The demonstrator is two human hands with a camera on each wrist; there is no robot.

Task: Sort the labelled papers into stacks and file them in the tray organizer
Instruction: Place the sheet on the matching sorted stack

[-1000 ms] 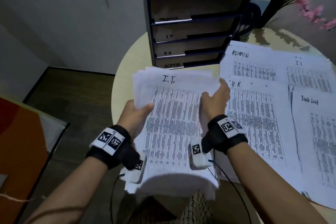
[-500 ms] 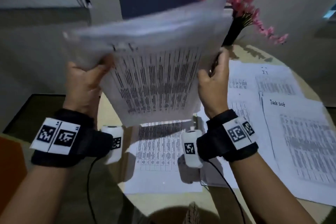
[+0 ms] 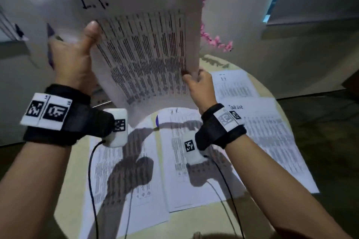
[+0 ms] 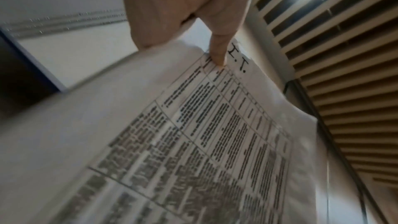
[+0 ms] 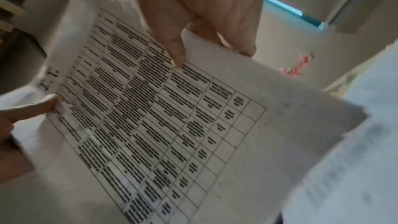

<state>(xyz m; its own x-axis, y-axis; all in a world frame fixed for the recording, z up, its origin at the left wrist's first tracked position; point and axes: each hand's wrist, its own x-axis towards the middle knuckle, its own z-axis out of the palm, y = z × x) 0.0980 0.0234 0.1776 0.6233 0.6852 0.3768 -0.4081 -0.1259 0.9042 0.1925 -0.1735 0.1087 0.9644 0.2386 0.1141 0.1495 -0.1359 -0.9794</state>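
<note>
Gripping I.T. stack (image 3: 139,40) at upper centre: left hand (image 3: 71,60) and right hand (image 3: 201,87) pinch opposite edges, above table (image 3: 258,81).

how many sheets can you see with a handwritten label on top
4. The I.T. sheet held up in both hands; on the table, the H.R. sheet, a far IT sheet and the Task List sheet. Others may be hidden.

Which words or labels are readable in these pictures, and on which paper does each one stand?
"I.T." – handwritten atop the held stack.
"I T" – atop the far sheet on the table.
"H R" – atop the middle sheet.
"Task List" – atop the right sheet, blurred.
Table print on all sheets: too small to read.
</note>
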